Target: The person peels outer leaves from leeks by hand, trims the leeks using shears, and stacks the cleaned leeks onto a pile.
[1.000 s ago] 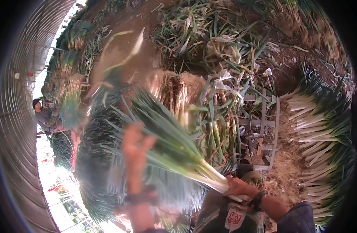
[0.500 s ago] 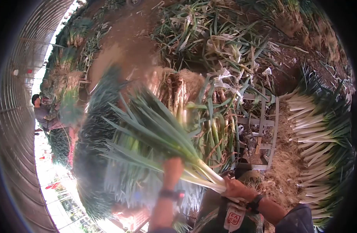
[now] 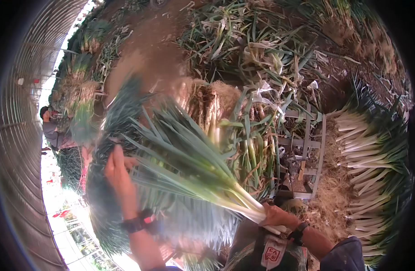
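My right hand (image 3: 279, 217) is closed around the white root ends of a small bunch of large green onions (image 3: 207, 176). The bunch slants up and to the left in front of me, its green leaves fanned out. My left hand (image 3: 119, 171) is beside the leaf tips, with its fingers stretched out and the thumb apart. It is slightly blurred, and a pile of dark green onion leaves (image 3: 106, 207) lies around and behind it. Under the held bunch, more leaves are partly hidden.
Untrimmed green onions with roots (image 3: 212, 113) lie ahead. A metal rack (image 3: 311, 144) stands right of them. Cleaned white-stalked onions (image 3: 365, 167) form a long row at far right, beside dry root scraps (image 3: 331, 180). Leaf waste (image 3: 243, 49) covers the ground. Another person (image 3: 49, 128) sits at far left.
My left hand has come off the middle of the bunch and moved left and up to the leaf tips. My right hand keeps its hold on the root ends in nearly the same place.
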Demonstrator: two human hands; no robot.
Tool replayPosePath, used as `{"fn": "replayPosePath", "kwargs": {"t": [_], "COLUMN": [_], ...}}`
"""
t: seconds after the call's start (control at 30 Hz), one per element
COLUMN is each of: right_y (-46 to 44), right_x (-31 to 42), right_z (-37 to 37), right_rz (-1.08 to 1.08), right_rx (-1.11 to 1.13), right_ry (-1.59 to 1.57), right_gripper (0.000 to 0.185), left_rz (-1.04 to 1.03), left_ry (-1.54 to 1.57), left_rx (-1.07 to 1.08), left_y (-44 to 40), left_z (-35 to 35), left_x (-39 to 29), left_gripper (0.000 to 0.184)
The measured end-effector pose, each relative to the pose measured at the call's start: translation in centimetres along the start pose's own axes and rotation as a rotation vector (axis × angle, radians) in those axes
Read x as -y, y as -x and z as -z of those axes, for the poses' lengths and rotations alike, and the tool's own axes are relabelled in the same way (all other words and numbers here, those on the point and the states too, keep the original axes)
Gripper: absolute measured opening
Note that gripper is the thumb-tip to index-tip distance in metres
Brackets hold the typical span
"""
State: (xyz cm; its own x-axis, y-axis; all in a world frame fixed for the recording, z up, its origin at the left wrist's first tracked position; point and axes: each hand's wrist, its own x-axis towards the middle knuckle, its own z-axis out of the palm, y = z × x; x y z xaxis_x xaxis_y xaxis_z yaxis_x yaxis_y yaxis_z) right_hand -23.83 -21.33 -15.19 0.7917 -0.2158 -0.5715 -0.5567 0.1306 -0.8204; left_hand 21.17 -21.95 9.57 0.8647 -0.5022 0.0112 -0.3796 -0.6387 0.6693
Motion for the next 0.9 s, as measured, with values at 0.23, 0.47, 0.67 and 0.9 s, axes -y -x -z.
{"fn": "replayPosePath", "kwargs": {"t": [0.23, 0.47, 0.67, 0.9], "right_y": [0.2, 1.2, 3.6, 5.5], "right_x": [1.7, 5.6, 6.4, 7.1], "right_z": [3.7, 5.5, 3.7, 7.6], "right_rz": [-0.064, -0.174, -0.188, -0.308], "right_rx": [0.095, 0.186, 0.017, 0.186], "right_ry": [-0.021, -0.096, -0.056, -0.328], "right_gripper": [0.078, 0.097, 0.107, 0.094], "left_rz": [0.683, 0.765, 0.596, 0.165], "left_ry": [0.485, 0.822, 0.776, 0.355], "left_rx": [1.041, 0.979, 0.780, 0.902], "left_y": [19.1, 25.2, 26.0, 23.9], "left_z": [-7.4, -15.6, -16.4, -14.4], "left_x": [21.2, 11.2, 8.4, 2.2], "left_gripper": [0.062, 0.060, 0.063, 0.052]}}
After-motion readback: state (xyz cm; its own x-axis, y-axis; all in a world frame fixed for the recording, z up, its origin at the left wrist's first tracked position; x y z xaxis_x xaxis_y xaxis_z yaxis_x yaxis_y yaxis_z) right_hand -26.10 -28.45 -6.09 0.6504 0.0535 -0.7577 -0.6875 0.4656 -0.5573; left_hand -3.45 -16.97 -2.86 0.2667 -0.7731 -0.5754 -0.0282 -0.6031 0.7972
